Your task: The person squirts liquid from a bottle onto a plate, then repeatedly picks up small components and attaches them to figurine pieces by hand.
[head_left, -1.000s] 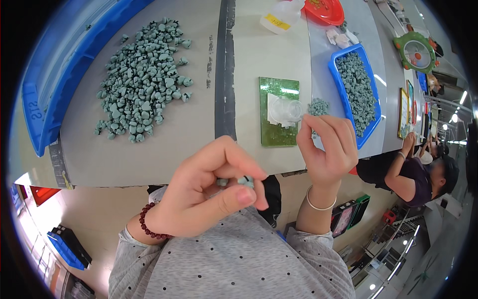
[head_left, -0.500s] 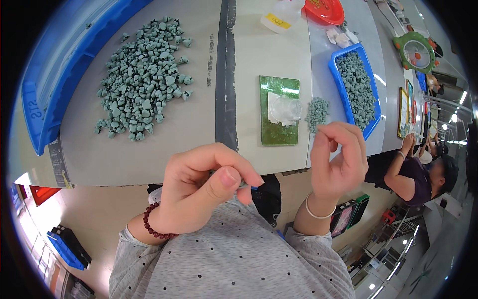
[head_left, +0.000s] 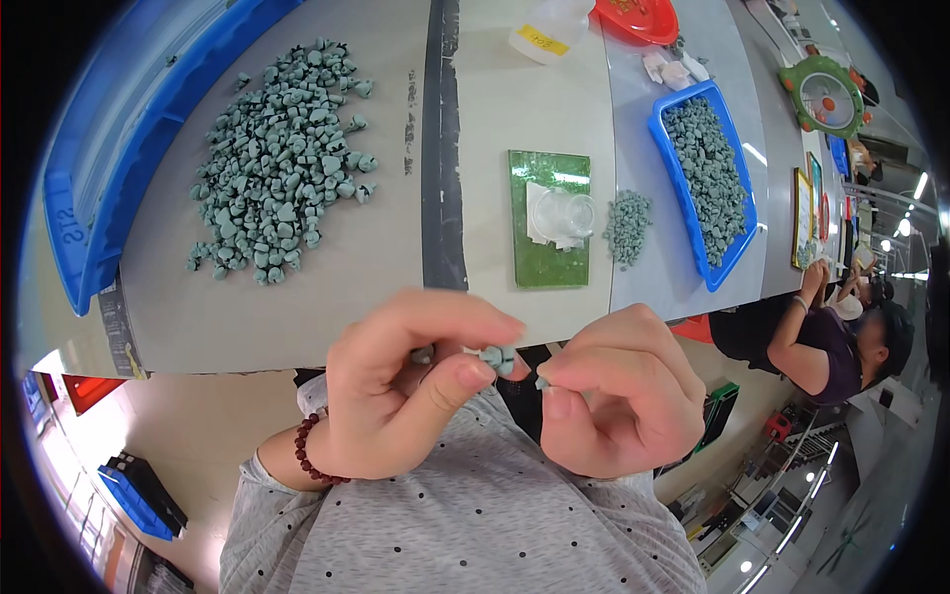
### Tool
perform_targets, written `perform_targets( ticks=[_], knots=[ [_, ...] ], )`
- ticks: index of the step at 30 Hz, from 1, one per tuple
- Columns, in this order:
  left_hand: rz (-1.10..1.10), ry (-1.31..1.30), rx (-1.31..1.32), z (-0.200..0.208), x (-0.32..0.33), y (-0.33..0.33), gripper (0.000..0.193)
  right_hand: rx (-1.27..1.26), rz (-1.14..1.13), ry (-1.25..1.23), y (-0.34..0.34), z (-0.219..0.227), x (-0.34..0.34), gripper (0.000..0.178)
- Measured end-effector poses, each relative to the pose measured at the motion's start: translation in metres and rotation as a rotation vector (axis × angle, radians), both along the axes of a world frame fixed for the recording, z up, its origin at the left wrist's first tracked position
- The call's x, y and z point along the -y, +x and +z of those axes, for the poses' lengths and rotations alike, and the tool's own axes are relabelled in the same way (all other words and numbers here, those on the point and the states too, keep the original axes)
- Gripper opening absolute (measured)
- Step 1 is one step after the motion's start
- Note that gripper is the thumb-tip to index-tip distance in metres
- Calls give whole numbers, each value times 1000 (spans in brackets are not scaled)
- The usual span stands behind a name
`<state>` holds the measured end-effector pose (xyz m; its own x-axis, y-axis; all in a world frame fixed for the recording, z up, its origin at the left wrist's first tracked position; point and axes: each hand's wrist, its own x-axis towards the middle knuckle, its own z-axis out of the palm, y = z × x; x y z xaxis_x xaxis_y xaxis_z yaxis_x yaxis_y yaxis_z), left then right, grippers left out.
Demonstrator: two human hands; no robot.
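The pale desk (head_left: pixel 524 114) bears a line of dark handwriting beside its black strip (head_left: pixel 446 148). A large blue bin (head_left: pixel 114 213), moulded characters on its end, flanks a broad pile of grey-green pieces (head_left: pixel 282 163); a smaller blue tray (head_left: pixel 684 198) at right is filled with tinier ones. The hands are apart, fingertips near each other: the left hand (head_left: pixel 411 386) pinches a grey-green piece (head_left: pixel 498 358) between thumb and forefinger, the right hand (head_left: pixel 628 396) a tiny piece (head_left: pixel 542 382), both before the desk's near edge. Beyond, a green slab (head_left: pixel 549 272) carries a clear round container (head_left: pixel 569 216), near a whitish bottle (head_left: pixel 549 20) with a handwritten yellow label (head_left: pixel 543 40) and a small loose heap (head_left: pixel 627 228).
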<state>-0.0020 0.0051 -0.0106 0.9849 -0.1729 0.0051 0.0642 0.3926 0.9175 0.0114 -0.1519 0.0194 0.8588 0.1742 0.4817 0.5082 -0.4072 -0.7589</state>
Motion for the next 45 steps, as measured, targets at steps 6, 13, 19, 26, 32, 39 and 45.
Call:
perform_targets(
  ticks=[6,13,19,26,32,39,45],
  knots=[
    [-190,-271,-108,-7,-9,3,13,13,6,-3,3,-3,2,23],
    [-166,-231,-73,-8,-8,2,14,68,-44,-49,4,-7,-1,22],
    [-71,-32,173,-9,-7,2,19,140,-31,-138,4,0,-3,21],
    [-3,122,257,-11,-5,1,17,316,-27,-291,5,-1,-2,16],
    [-6,198,203,-5,-5,-2,22,432,114,-315,11,-1,3,23],
    [-22,65,168,-7,-2,0,22,346,172,-234,7,-4,9,25],
    [-51,-149,246,-13,6,2,19,108,118,-23,2,-1,9,26]
  ],
)
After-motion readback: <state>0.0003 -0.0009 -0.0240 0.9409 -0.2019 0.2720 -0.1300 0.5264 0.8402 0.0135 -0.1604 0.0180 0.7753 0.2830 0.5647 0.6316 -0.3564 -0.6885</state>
